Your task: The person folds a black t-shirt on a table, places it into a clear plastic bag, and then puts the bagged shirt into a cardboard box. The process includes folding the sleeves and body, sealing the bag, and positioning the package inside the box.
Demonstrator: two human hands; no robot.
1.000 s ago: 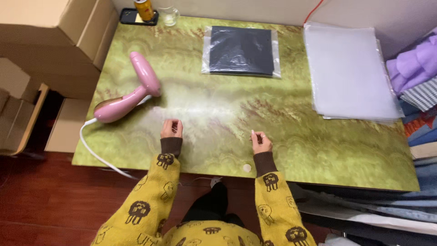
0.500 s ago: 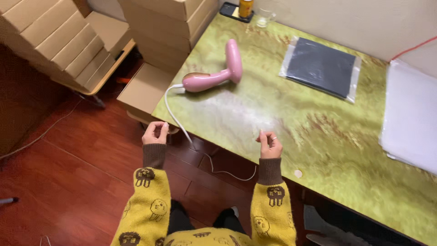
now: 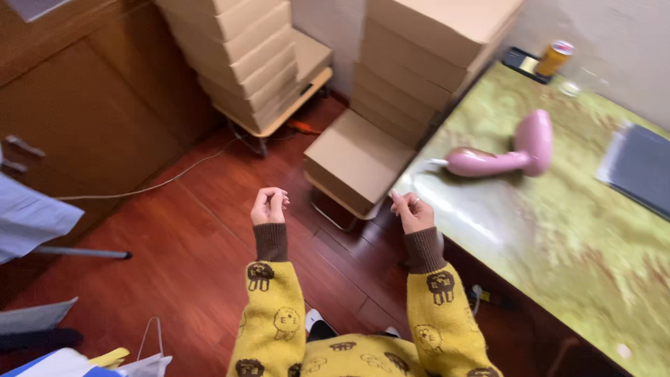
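My left hand (image 3: 269,206) hovers over the red wooden floor, fingers loosely curled, holding nothing. My right hand (image 3: 412,212) is raised at the corner of the green marbled table (image 3: 558,237), fingers loosely bent and empty. Both arms wear yellow sleeves with brown cuffs. A pink hair dryer (image 3: 506,153) lies on the table beyond my right hand, apart from it. A dark flat packet in clear plastic (image 3: 638,167) lies at the table's far right.
Stacks of cardboard boxes (image 3: 251,49) stand on low racks ahead, with one box (image 3: 356,157) beside the table. A yellow can (image 3: 555,58) and a dark phone (image 3: 522,64) sit at the table's far corner. A cable (image 3: 153,185) runs across the floor.
The view has swung left, away from the table toward the floor and boxes. Both hands lifted off the table edge and now hang in the air with curled fingers.
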